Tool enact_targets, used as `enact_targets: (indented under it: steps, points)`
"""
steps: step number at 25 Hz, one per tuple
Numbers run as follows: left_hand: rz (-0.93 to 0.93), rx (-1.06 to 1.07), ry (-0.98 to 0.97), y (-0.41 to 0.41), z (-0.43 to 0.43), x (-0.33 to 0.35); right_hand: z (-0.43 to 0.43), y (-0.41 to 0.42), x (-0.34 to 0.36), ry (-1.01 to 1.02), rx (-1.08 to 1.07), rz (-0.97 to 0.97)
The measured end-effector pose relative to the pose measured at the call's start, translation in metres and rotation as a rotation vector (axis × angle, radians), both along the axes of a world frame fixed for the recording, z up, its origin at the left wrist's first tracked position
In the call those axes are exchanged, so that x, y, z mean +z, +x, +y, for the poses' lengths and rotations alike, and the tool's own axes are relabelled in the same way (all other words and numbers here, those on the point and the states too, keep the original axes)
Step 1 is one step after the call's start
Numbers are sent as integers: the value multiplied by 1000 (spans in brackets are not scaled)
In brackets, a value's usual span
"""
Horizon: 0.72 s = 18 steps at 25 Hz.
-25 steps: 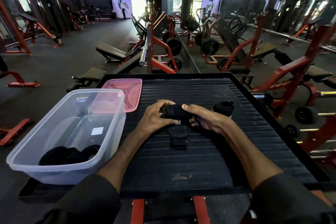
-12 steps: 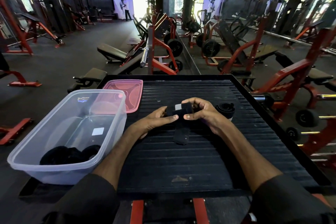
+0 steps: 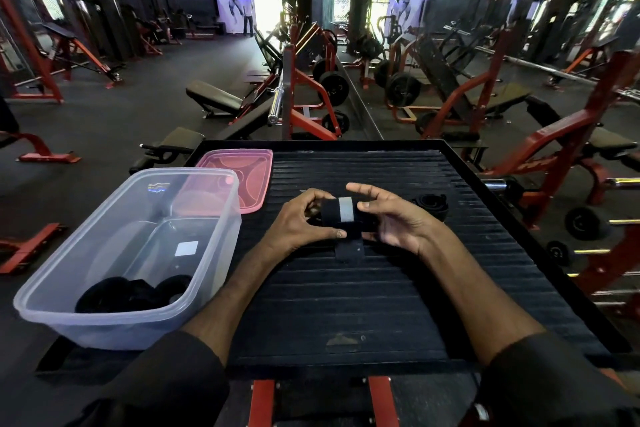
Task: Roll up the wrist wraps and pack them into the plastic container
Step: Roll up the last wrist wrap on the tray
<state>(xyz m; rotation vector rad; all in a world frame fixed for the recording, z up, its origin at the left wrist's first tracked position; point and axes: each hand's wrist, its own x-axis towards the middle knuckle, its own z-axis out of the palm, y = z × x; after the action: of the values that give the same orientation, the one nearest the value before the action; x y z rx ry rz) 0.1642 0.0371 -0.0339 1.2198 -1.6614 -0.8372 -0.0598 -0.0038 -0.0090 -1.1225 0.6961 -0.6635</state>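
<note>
Two hands meet mid-frame over the ribbed black desk (image 3: 346, 305), with the clear plastic container (image 3: 104, 326) at lower left holding rolled wraps (image 3: 131, 291). Between them sits a black wrist wrap (image 3: 341, 215), pinched by the left hand (image 3: 299, 224) and cupped by the right hand (image 3: 394, 218), its tail on the desk.

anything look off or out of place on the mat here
Nothing much. The wrist wrap between the left hand and right hand has a loose tail hanging onto the black mat, so it is not fully rolled. The mat has a small scuff near its front edge.
</note>
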Motion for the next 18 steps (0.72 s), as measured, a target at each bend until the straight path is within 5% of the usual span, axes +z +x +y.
enact_targets:
  steps: [5,12,18]
  points:
    - [-8,-22,-53,2,0,0,-3,8,-8,-85,-24,262]
    - [185,-201,383,6,5,5,-3,7,-7,-100,-166,64]
    - [213,-79,185,-1,7,5,2,9,-4,-96,-125,-61]
